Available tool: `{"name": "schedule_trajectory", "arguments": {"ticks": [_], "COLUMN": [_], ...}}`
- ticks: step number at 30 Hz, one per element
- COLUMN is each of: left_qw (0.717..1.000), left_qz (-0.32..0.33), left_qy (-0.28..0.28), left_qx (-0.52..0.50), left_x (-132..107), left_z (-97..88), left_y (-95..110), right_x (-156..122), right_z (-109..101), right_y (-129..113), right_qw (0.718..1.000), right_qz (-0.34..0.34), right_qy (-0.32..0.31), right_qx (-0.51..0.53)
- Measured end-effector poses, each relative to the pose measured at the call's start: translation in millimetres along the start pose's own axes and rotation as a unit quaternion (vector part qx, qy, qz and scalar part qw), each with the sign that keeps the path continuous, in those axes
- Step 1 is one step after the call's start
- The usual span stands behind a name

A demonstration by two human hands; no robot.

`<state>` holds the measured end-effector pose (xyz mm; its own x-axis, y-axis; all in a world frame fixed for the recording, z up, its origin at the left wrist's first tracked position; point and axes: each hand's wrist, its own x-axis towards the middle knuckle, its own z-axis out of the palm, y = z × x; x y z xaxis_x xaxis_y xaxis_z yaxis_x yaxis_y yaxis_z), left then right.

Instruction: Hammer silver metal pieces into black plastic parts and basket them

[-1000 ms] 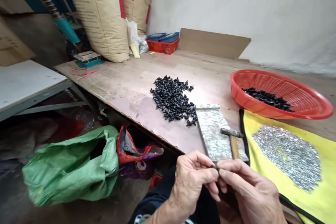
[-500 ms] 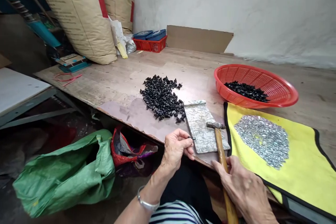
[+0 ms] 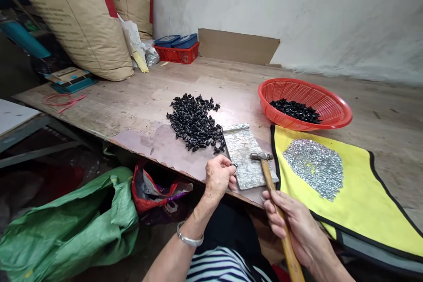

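Observation:
My left hand pinches a small black part between thumb and fingertips, at the left edge of a scuffed silvery plate. Most of that part is hidden by the fingers. A hammer with a wooden handle is in my right hand, fingers curled round the handle from below. Its metal head is over the right side of the plate. Beyond my left hand lies a heap of small black parts. Right of the plate, many tiny shiny metal pieces are spread on a yellow cloth with black edging.
Behind the cloth stands a red plastic basket holding more black parts. A red crate with blue lids and large paper sacks are at the back left. Below the table's front edge sit a green sack and a red bag.
The view has shifted, so the table things sit further left. My right hand has rolled over and its fingers now wrap under the hammer handle. My left hand still pinches the part.

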<state>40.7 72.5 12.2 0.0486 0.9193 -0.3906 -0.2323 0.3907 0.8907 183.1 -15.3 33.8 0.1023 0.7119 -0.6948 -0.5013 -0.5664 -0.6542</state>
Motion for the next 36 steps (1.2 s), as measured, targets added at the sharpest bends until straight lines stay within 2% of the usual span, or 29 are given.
{"name": "schedule_trajectory", "arguments": {"ticks": [3, 5, 7, 11, 14, 16, 18, 21, 23, 26, 28, 30, 33, 36], "left_qw": [1.000, 1.000, 1.000, 0.999, 0.999, 0.999, 0.999, 0.999, 0.999, 0.999, 0.999, 0.999, 0.999, 0.999], "left_qz": [-0.013, -0.016, -0.014, -0.019, -0.027, -0.032, -0.035, -0.037, -0.040, -0.041, -0.038, -0.036, -0.035, -0.032], "left_qy": [0.012, 0.020, 0.026, 0.024, 0.025, 0.026, 0.026, 0.025, 0.023, 0.023, 0.026, 0.029, 0.027, 0.021], "left_qx": [-0.003, -0.007, -0.010, -0.015, -0.020, -0.022, -0.025, -0.026, -0.023, -0.017, -0.014, -0.013, -0.018, -0.026], "left_x": [1, 2, 3, 3, 4, 4, 5, 6, 6, 6, 5, 5, 5, 5], "left_z": [0.6, 1.1, 1.5, 1.8, 1.5, 1.2, 0.9, 0.8, 1.0, 1.5, 1.7, 1.6, 0.8, -0.2], "left_y": [0, 0, 0, -1, -1, -1, -1, -2, -2, -2, -1, -1, -2, -3], "right_x": [-2, -5, -6, -1, 4, 3, -1, -13, -18, -17, -12, -10, -17, -23], "right_z": [-6, -11, -16, -19, -15, -11, -8, -5, -2, 4, 7, 7, 7, 8], "right_y": [9, 13, 16, 20, 22, 22, 19, 14, 13, 18, 21, 20, 11, 7], "right_qw": [0.981, 0.941, 0.875, 0.704, 0.588, 0.533, 0.512, 0.510, 0.499, 0.454, 0.418, 0.397, 0.401, 0.427], "right_qz": [-0.093, -0.183, -0.280, -0.453, -0.526, -0.542, -0.542, -0.564, -0.592, -0.597, -0.577, -0.559, -0.573, -0.613], "right_qy": [0.052, 0.080, 0.101, 0.122, 0.135, 0.157, 0.175, 0.182, 0.208, 0.251, 0.238, 0.217, 0.216, 0.249], "right_qx": [-0.159, -0.274, -0.381, -0.533, -0.599, -0.630, -0.643, -0.623, -0.597, -0.612, -0.660, -0.695, -0.681, -0.617]}}
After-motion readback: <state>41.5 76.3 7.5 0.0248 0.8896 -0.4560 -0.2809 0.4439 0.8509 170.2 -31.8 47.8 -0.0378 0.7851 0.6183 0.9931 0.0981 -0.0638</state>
